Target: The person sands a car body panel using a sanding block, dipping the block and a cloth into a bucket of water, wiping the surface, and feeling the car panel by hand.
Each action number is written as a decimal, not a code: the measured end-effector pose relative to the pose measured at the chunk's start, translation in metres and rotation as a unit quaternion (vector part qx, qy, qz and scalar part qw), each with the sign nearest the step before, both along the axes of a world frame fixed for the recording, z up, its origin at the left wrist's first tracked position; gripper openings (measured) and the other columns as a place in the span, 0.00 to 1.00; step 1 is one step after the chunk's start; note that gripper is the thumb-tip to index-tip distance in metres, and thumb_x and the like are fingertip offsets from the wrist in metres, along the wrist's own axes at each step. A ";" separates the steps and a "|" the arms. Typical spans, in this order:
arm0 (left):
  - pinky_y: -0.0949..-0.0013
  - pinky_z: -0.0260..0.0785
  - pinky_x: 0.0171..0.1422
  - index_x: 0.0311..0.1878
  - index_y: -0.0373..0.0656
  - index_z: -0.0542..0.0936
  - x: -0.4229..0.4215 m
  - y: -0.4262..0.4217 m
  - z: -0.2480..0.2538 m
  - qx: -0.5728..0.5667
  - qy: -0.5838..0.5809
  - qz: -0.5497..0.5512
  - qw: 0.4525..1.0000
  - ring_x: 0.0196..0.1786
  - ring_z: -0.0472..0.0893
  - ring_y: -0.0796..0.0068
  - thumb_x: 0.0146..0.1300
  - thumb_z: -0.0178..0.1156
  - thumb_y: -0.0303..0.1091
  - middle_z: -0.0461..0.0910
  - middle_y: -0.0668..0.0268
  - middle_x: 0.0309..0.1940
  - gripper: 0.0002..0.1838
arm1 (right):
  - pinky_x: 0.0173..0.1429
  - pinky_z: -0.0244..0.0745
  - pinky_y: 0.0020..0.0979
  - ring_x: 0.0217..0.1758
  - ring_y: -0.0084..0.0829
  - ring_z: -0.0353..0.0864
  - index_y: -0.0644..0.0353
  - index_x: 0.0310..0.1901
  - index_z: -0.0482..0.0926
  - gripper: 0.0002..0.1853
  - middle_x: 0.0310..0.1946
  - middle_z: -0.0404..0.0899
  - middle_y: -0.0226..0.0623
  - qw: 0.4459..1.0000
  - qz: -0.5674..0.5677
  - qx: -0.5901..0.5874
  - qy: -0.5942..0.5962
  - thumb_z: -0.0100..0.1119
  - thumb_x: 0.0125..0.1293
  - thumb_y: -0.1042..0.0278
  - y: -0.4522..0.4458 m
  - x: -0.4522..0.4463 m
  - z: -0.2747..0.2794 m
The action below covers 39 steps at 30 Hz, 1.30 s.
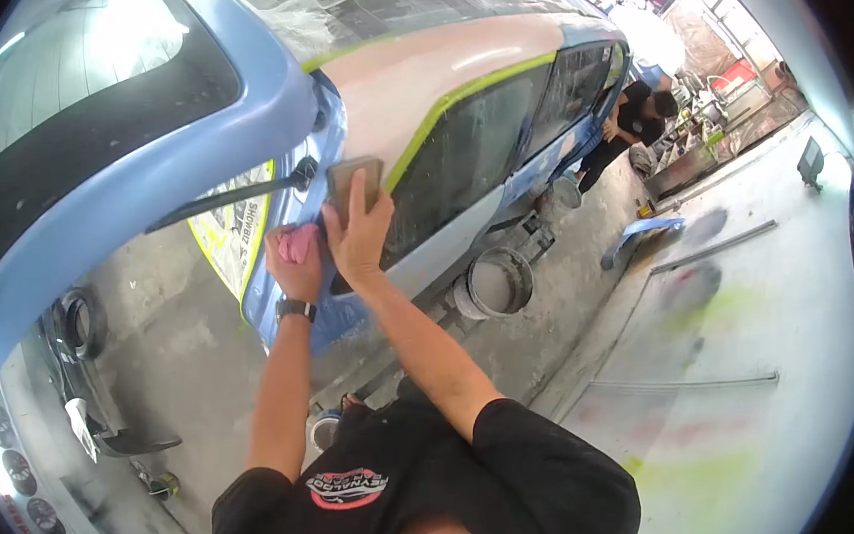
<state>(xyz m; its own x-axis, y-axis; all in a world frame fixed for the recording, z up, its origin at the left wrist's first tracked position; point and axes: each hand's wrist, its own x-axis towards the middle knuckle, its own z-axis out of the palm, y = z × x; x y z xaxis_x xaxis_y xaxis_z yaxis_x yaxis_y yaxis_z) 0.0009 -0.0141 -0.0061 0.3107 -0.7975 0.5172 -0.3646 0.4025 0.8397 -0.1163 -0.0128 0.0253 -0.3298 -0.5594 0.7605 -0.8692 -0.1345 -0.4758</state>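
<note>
A pink cloth (pixel 297 243) is grasped in the left hand (pixel 293 262). A block (pixel 358 178) is held against the car (pixel 372 81) by the right hand (pixel 357 240).

Bright glare upper left and right; curved, black-edged fisheye.

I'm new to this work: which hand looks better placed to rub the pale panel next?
The right hand, I'd judge: it already has the brown block at that pale panel's edge, near the side window. The left hand holds something pink.
</note>
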 end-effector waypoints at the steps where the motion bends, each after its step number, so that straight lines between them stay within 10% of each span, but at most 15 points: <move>1: 0.57 0.77 0.52 0.48 0.40 0.80 0.001 0.001 0.003 0.016 0.004 -0.010 1.000 0.45 0.86 0.53 0.55 0.78 0.37 0.85 0.54 0.41 0.21 | 0.65 0.66 0.58 0.59 0.68 0.70 0.60 0.78 0.65 0.42 0.61 0.67 0.74 1.000 0.013 0.012 0.000 0.69 0.68 0.51 0.010 -0.003 0.001; 6: 0.56 0.76 0.57 0.49 0.40 0.80 -0.001 -0.004 -0.009 0.015 -0.043 0.059 0.997 0.47 0.85 0.51 0.58 0.76 0.42 0.85 0.54 0.42 0.22 | 0.64 0.69 0.52 0.58 0.61 0.71 0.58 0.79 0.64 0.46 0.56 0.70 0.66 0.990 0.113 0.036 -0.072 0.75 0.62 0.59 0.058 -0.077 -0.013; 9: 0.54 0.75 0.60 0.48 0.39 0.82 -0.009 0.010 0.001 0.030 0.031 0.083 0.996 0.48 0.84 0.51 0.58 0.74 0.40 0.85 0.55 0.43 0.20 | 0.64 0.74 0.37 0.59 0.38 0.79 0.66 0.76 0.66 0.36 0.61 0.79 0.52 0.964 0.103 0.117 -0.214 0.68 0.72 0.63 0.107 -0.173 -0.053; 13: 0.64 0.76 0.40 0.47 0.37 0.82 0.014 -0.004 -0.041 -0.040 -0.101 0.107 0.988 0.30 0.82 0.66 0.67 0.63 0.29 0.83 0.59 0.36 0.09 | 0.61 0.77 0.34 0.57 0.31 0.81 0.64 0.69 0.75 0.30 0.58 0.83 0.40 0.816 -0.055 0.197 -0.540 0.66 0.75 0.53 0.182 -0.336 -0.154; 15: 0.69 0.72 0.29 0.44 0.36 0.82 0.020 -0.012 -0.044 -0.085 -0.170 0.128 0.973 0.21 0.77 0.72 0.70 0.58 0.28 0.82 0.61 0.31 0.07 | 0.66 0.77 0.37 0.62 0.35 0.82 0.62 0.69 0.76 0.30 0.62 0.82 0.40 0.601 -0.064 0.152 -0.782 0.63 0.75 0.48 0.224 -0.412 -0.215; 17: 0.67 0.68 0.33 0.41 0.36 0.83 0.030 -0.012 -0.046 -0.075 -0.185 0.166 0.966 0.24 0.76 0.71 0.72 0.56 0.32 0.81 0.61 0.28 0.10 | 0.69 0.76 0.41 0.63 0.38 0.82 0.64 0.70 0.75 0.34 0.64 0.81 0.39 0.526 -0.092 0.165 -0.829 0.61 0.76 0.44 0.268 -0.487 -0.302; 24: 0.64 0.77 0.58 0.54 0.35 0.80 0.065 -0.001 -0.067 -0.014 0.054 0.252 0.966 0.47 0.82 0.66 0.76 0.54 0.32 0.83 0.61 0.47 0.12 | 0.59 0.76 0.36 0.57 0.33 0.82 0.62 0.68 0.78 0.35 0.59 0.84 0.35 0.541 -0.086 0.377 -0.746 0.60 0.75 0.37 0.297 -0.561 -0.336; 27: 0.65 0.75 0.58 0.54 0.36 0.81 0.044 0.009 -0.048 -0.037 -0.145 0.304 0.941 0.51 0.81 0.68 0.77 0.54 0.33 0.81 0.60 0.49 0.12 | 0.69 0.70 0.37 0.63 0.34 0.80 0.63 0.66 0.79 0.30 0.60 0.84 0.35 0.501 -0.090 0.434 -0.743 0.59 0.77 0.44 0.289 -0.589 -0.398; 28: 0.65 0.75 0.56 0.54 0.36 0.81 0.045 0.007 -0.046 -0.046 -0.202 0.323 0.924 0.48 0.80 0.68 0.78 0.53 0.35 0.81 0.59 0.47 0.13 | 0.35 0.77 0.42 0.33 0.32 0.83 0.57 0.52 0.86 0.28 0.36 0.85 0.32 0.492 -0.088 0.437 -0.748 0.62 0.73 0.36 0.285 -0.596 -0.427; 30: 0.65 0.74 0.53 0.53 0.36 0.80 0.039 0.006 -0.040 -0.062 -0.272 0.345 0.896 0.43 0.79 0.67 0.79 0.53 0.39 0.80 0.59 0.43 0.16 | 0.22 0.66 0.41 0.20 0.32 0.75 0.56 0.41 0.87 0.25 0.25 0.79 0.30 0.480 -0.075 0.465 -0.740 0.64 0.72 0.37 0.275 -0.615 -0.469; 33: 0.57 0.73 0.61 0.52 0.33 0.82 0.022 0.013 -0.031 -0.028 -0.185 0.358 0.915 0.52 0.81 0.55 0.75 0.58 0.33 0.83 0.52 0.48 0.13 | 0.31 0.73 0.44 0.29 0.37 0.81 0.64 0.45 0.88 0.28 0.29 0.84 0.34 0.599 -0.097 0.575 -0.548 0.64 0.73 0.40 0.258 -0.630 -0.540; 36: 0.51 0.74 0.62 0.54 0.32 0.81 0.058 0.005 -0.045 -0.160 -0.565 0.410 0.698 0.54 0.82 0.47 0.74 0.61 0.29 0.83 0.48 0.51 0.11 | 0.65 0.76 0.40 0.61 0.40 0.83 0.69 0.67 0.78 0.28 0.62 0.83 0.44 0.608 0.024 0.702 -0.370 0.60 0.77 0.52 0.204 -0.622 -0.531; 39: 0.46 0.70 0.66 0.66 0.31 0.76 0.060 0.004 -0.032 -0.156 -0.597 0.415 0.669 0.60 0.78 0.42 0.80 0.54 0.33 0.82 0.43 0.55 0.19 | 0.77 0.64 0.49 0.74 0.55 0.73 0.63 0.70 0.77 0.33 0.72 0.75 0.50 0.660 0.114 0.727 -0.151 0.50 0.77 0.43 0.193 -0.617 -0.594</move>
<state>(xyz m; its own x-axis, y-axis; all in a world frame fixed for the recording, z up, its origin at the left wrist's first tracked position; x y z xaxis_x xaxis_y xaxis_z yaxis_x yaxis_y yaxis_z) 0.0606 -0.0100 -0.0382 -0.2040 -0.4033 0.8920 -0.9065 -0.2663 -0.3277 -0.7331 0.1800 -0.5686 -0.1252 -0.6870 -0.7158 -0.7418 0.5439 -0.3923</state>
